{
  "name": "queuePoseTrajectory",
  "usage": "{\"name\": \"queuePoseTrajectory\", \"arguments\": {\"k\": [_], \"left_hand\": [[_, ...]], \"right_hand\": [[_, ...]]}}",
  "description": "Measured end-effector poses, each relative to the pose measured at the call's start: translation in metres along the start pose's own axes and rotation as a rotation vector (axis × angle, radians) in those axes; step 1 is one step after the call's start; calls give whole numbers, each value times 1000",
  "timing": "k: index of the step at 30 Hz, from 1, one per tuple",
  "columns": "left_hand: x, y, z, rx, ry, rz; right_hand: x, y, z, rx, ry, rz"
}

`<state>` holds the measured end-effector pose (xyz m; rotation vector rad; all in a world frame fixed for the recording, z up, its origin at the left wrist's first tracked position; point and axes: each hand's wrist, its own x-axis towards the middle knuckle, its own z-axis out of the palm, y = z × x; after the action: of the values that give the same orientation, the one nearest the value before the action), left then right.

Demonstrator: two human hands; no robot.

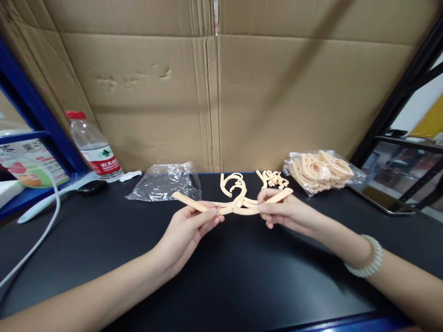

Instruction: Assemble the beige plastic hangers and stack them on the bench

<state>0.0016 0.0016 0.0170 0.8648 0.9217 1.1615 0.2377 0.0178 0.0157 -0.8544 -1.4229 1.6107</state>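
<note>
Between my two hands, above the black table, is a cream plastic folding hanger [238, 203] with its curved hook pointing up. My left hand [195, 221] pinches its left arm between thumb and fingers; the arm's end sticks out past the hand, up and to the left. On the other side, my right hand [280, 210] grips the right arm, whose tip rises to the right. Just behind the hanger lie loose cream hook pieces [224, 182]. A cluster of small cream parts [275, 178] rests behind my right hand.
A clear bag full of cream hanger parts [320, 170] sits at the back right. At the back left are a crumpled clear bag [162, 182], a red-capped bottle [95, 147], a light brush [55, 198] and a white cable [51, 221]. Cardboard [155, 92] walls the back.
</note>
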Motion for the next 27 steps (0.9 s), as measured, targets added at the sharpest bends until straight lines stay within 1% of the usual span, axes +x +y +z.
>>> {"name": "queuePoseTrajectory", "arguments": {"k": [1, 3, 6, 9, 12, 14, 16, 18, 19, 21, 24, 25, 27], "left_hand": [[2, 3, -1, -8, 20, -9], [5, 8, -4, -14, 40, -27], [8, 13, -7, -17, 50, -37], [12, 16, -11, 16, 38, -22], [17, 18, -16, 139, -47, 12], [19, 19, -18, 271, -118, 47], [20, 19, -19, 441, -190, 96], [22, 19, -20, 630, -245, 183], [22, 19, -21, 722, -267, 247], [23, 18, -24, 899, -323, 415], [23, 17, -28, 1179, -436, 677], [22, 16, -28, 1275, -460, 744], [22, 16, -29, 1445, -468, 851]], "right_hand": [[1, -5, -8, -42, -15, -7], [2, -13, -22, -123, -5, -20], [3, -21, -37, -264, 10, -38], [1, -27, -50, -439, -58, -37], [-2, -33, -60, -584, -149, 29], [-4, -36, -66, -701, -193, 68], [-5, -36, -69, -824, -219, 71], [-5, -34, -71, -918, -237, 59], [-5, -32, -72, -950, -241, 57], [-4, -29, -72, -993, -228, 59], [-3, -26, -72, -1044, -190, 42], [-3, -25, -71, -1067, -174, 29], [-3, -24, -70, -1120, -145, 9]]}}
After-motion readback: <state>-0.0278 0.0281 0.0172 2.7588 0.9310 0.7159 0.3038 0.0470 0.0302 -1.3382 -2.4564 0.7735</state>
